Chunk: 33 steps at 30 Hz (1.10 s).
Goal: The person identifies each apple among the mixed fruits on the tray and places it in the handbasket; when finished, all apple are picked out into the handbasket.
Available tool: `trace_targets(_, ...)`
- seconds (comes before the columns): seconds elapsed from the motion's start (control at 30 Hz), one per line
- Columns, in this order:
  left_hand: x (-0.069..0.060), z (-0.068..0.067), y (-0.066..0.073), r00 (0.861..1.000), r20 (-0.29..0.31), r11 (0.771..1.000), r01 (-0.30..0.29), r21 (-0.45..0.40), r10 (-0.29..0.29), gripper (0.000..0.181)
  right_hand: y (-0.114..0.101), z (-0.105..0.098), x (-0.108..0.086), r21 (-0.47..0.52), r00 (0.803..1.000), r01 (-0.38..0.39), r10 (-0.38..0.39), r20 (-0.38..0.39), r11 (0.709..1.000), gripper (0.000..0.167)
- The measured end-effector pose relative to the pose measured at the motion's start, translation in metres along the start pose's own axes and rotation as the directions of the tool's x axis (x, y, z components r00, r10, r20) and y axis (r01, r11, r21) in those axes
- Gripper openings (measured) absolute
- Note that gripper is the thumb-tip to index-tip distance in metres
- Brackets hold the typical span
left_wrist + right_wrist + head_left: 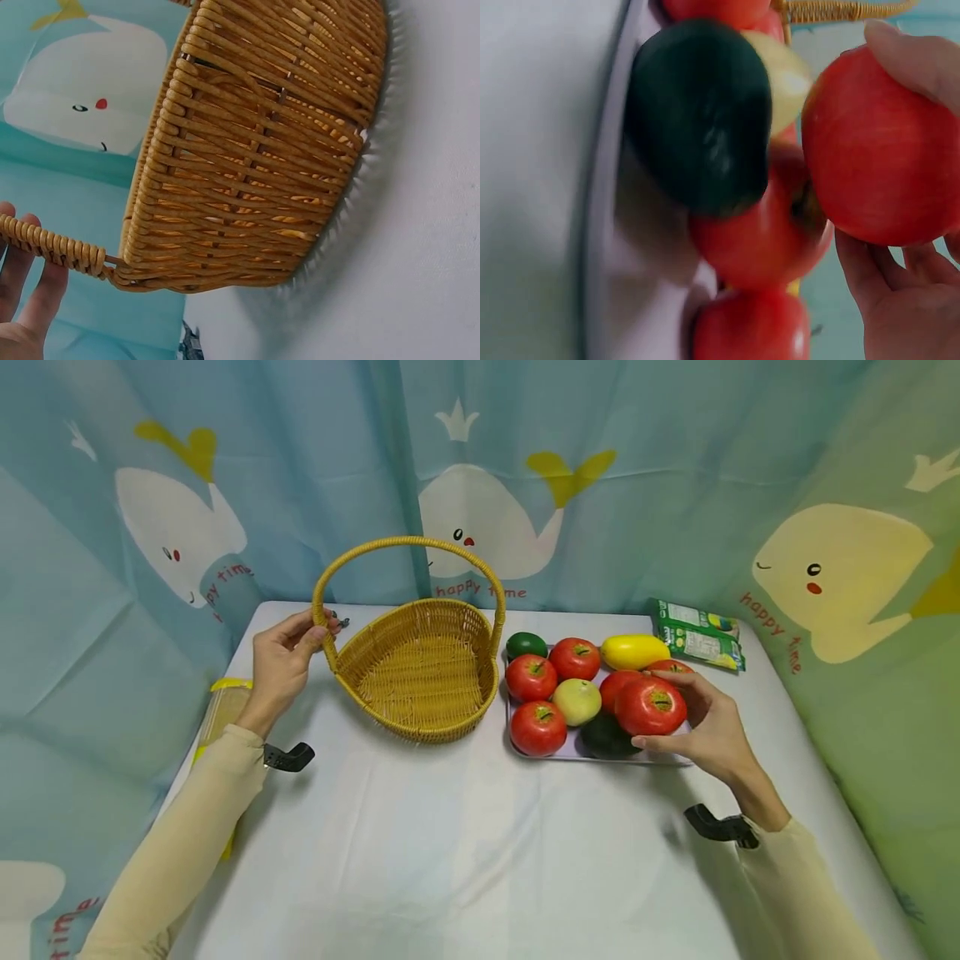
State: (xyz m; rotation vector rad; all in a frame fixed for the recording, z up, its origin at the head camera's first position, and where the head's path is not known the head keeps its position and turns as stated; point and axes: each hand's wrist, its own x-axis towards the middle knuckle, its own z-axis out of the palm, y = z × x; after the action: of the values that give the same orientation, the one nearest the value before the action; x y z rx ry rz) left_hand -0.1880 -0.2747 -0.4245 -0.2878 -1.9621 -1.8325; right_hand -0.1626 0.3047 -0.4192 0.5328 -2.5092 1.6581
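red apple (651, 705): in the right hand, above the right part of the tray; whether it touches the fruit under it cannot be told.
right hand (708, 731): clamped on the apple, thumb on one side, fingers on the other; the skin looks smooth, so a squeeze off its middle could let it slip.
crowded tray (573, 748): red fruits (537, 727), a pale fruit (577, 702) and a dark green fruit (701, 120) lie close together; a bump from the apple or knuckles could roll one over the low rim.
left hand (281, 664): fingers and thumb clamped round the handle's left end.
wicker basket (420, 672): left of the tray, on the white table (435, 827), nothing inside; a pull on one side alone could tilt or swivel it.
arched handle (411, 541): rises over the basket; an apple swung too wide could strike it.
green packets (701, 635): near the tray's far right corner; a stray wrist could shove them off.
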Motion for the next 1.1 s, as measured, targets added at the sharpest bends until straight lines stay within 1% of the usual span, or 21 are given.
trace_targets(0.07, 0.000, 0.000, 0.000, 1.000, -0.002, 1.000, -0.003, -0.008, 0.003, 0.028, -0.004, 0.007, 0.008, 0.021, 0.999, 0.021, -0.022, 0.031, 1.000, 0.086)
trace_targets(0.13, 0.000, 0.001, -0.001, 1.000, -0.001, 1.000, 0.002, -0.014, -0.002, 0.030, -0.009, 0.014, 0.015, 0.029, 0.998, 0.027, -0.028, 0.051, 0.999, 0.086)
trace_targets(0.23, 0.000, 0.002, -0.001, 1.000, 0.001, 1.000, 0.016, -0.026, -0.016, 0.029, -0.015, 0.024, 0.024, 0.006, 0.996, 0.035, -0.035, 0.082, 0.999, 0.086)
trace_targets(0.37, -0.001, 0.001, 0.000, 1.000, -0.003, 0.999, 0.030, -0.044, -0.030, 0.029, -0.024, 0.039, 0.036, -0.029, 0.991, 0.019, -0.015, 0.130, 0.999, 0.089)
trace_targets(0.47, -0.001, 0.000, 0.000, 0.999, -0.001, 0.998, 0.037, -0.056, -0.037, 0.032, -0.030, 0.049, 0.043, -0.028, 0.988, -0.001, 0.005, 0.152, 1.000, 0.088)
trace_targets(0.6, -0.001, -0.001, -0.001, 0.999, -0.004, 0.997, 0.047, -0.058, -0.047, 0.035, -0.036, 0.061, 0.050, 0.022, 0.986, -0.012, 0.008, 0.167, 1.000, 0.086)
trace_targets(0.8, -0.002, 0.000, -0.002, 0.999, -0.016, 0.997, 0.050, -0.057, -0.051, 0.030, -0.040, 0.075, 0.059, 0.112, 0.982, -0.018, -0.003, 0.188, 0.994, 0.084)
trace_targets(1.1, -0.002, 0.000, -0.003, 0.999, -0.009, 0.996, 0.050, -0.079, -0.050, 0.030, -0.052, 0.103, 0.068, 0.259, 0.972, 0.012, -0.073, 0.226, 0.966, 0.085)
